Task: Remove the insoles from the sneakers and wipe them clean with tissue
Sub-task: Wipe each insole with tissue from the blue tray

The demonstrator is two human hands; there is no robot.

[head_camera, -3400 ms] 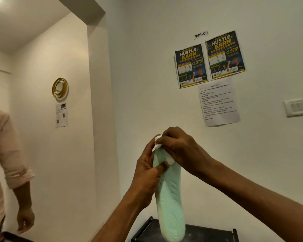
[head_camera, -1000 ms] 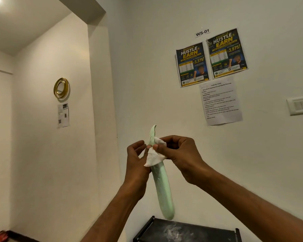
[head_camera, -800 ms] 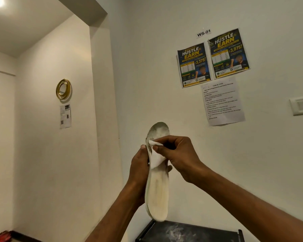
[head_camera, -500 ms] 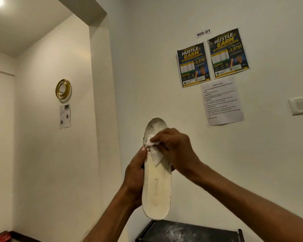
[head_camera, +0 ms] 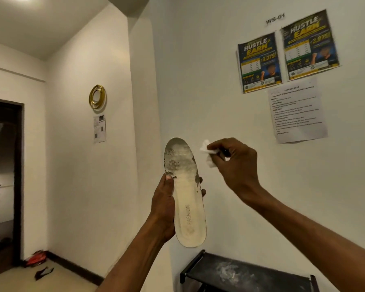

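The insole (head_camera: 187,199) stands upright at the centre of the frame, held up in front of the white wall (head_camera: 209,81). Its pale printed face is turned to the camera, with the toe end at the top and the heel at the bottom. The toe end is grey and smudged; the rest is cream, with the word FASHION running along its length.

The left hand (head_camera: 164,207) grips the insole at mid-length. Its thumb lies on the left edge and its fingertips (head_camera: 202,192) show past the right edge.

The right hand (head_camera: 237,165) is just right of the toe end and clear of the insole. It pinches a crumpled white tissue (head_camera: 208,153) between thumb and fingers. The tissue does not touch the insole, and the two hands are apart.

At the bottom, right of centre, is the top of a black rack (head_camera: 249,275) with a whitish dusty patch on it.

At upper right two dark posters (head_camera: 259,62) hang side by side under a small label (head_camera: 275,18), with a printed sheet (head_camera: 297,110) below them.

On the wall at centre left hangs a gold ring (head_camera: 97,96), with a small paper (head_camera: 99,128) under it. A dark doorway (head_camera: 2,182) fills the left edge. On the floor near it lie a red thing (head_camera: 37,255) and a dark scrap (head_camera: 43,272); I cannot tell what either is.
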